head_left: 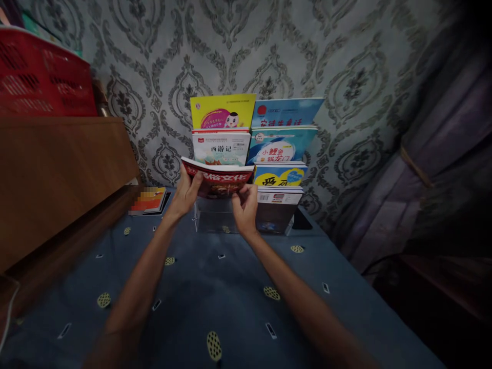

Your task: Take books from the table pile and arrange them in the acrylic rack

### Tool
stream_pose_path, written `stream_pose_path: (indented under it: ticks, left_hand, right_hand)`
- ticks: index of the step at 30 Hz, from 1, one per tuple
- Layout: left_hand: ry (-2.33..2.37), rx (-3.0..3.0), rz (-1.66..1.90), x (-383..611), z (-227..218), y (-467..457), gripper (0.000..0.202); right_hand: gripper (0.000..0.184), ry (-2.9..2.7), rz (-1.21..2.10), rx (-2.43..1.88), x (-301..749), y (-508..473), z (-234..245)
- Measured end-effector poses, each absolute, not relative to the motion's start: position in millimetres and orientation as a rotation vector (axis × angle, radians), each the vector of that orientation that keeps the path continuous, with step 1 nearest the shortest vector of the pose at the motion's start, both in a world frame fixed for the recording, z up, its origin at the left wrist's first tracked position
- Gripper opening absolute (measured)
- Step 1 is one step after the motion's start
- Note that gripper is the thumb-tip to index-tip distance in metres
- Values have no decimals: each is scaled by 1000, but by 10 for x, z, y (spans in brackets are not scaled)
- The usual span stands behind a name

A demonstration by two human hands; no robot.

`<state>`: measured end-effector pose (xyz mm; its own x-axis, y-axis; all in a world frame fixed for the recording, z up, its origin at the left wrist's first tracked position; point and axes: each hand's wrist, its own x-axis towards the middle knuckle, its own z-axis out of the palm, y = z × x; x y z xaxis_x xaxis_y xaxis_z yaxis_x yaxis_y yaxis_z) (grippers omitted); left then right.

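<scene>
Both hands hold a dark red book [221, 184] with white lettering, tilted at the front left of a clear tiered book rack [211, 218]. My left hand [186, 192] grips its left edge, thumb on the cover. At its lower right, my right hand [246, 205] pinches the cover edge. Behind it in the rack stand a white book [222, 147] and a yellow book [223, 110]. The right column holds a blue book [286, 110], a teal book [282, 143], a yellow-and-blue book [280, 175] and a dark book [274, 212] in front.
A red plastic basket [73, 84] sits on a wooden cabinet [61, 169] at left. An orange book [149, 200] lies on the blue patterned cloth [192, 307] near it. Behind the rack is a patterned wall [215, 46]; a tied curtain [407, 169] hangs at right.
</scene>
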<state>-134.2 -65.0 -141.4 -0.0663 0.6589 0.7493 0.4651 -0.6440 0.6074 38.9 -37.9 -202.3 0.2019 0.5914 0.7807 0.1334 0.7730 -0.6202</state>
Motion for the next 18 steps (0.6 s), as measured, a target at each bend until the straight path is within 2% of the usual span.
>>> stream_pose_path:
  ticks: [10,18]
  left_hand:
    - [1281,1971,1777,-1303,-1576,-404,85]
    - [1268,1902,1857,-1284,-1625,-298,68]
  right_hand:
    - [15,-1386,356,-672,392,-114,-2157]
    - [15,-1440,394,-655,445,-30,-2162]
